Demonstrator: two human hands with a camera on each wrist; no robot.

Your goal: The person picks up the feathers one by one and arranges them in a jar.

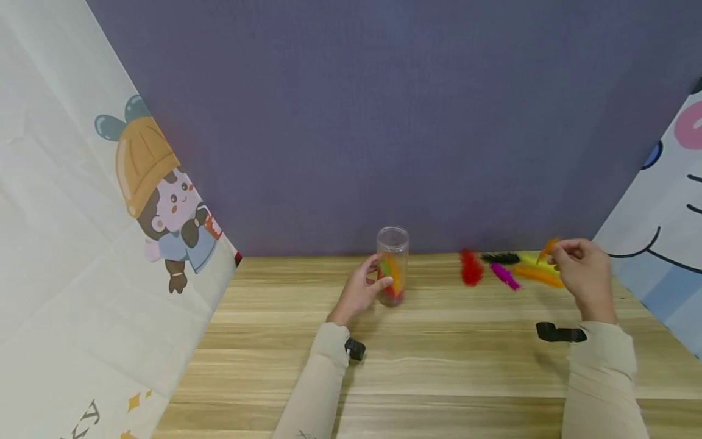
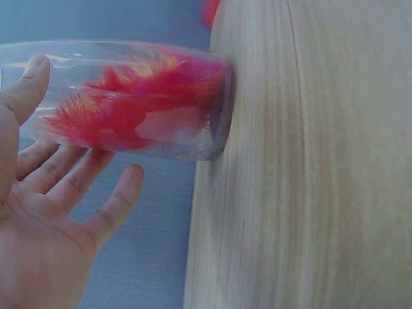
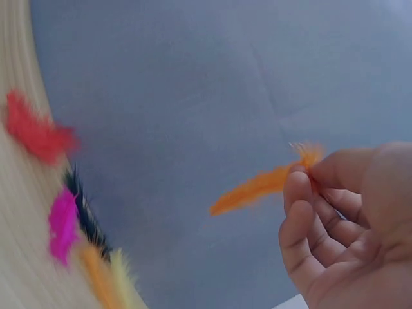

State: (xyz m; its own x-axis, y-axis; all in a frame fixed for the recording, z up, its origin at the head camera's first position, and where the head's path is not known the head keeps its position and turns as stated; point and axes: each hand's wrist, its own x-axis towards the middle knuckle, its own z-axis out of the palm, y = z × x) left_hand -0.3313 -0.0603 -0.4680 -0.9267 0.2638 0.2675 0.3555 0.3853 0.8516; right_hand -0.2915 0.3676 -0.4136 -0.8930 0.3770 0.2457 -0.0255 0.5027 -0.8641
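Observation:
A clear jar (image 1: 392, 238) stands upright on the table with red, orange and green feathers inside. My left hand (image 1: 362, 289) holds it from the left, thumb on one side and fingers on the other; the left wrist view shows red feathers (image 2: 141, 106) through its wall. Pinched between the thumb and fingertips of my right hand (image 1: 587, 274) is an orange feather (image 3: 251, 188), raised above the table. Below and left of that hand lie another orange feather (image 1: 537, 275), a yellow feather (image 1: 529, 260), a magenta feather (image 1: 504, 276), a black feather (image 1: 500, 258) and red feathers (image 1: 470, 267).
The wooden table (image 1: 439, 378) ends at a dark blue-grey panel (image 1: 351, 122) behind the jar and feathers. Printed white cloths with cartoon figures hang at the left (image 1: 66, 244) and right (image 1: 674, 268).

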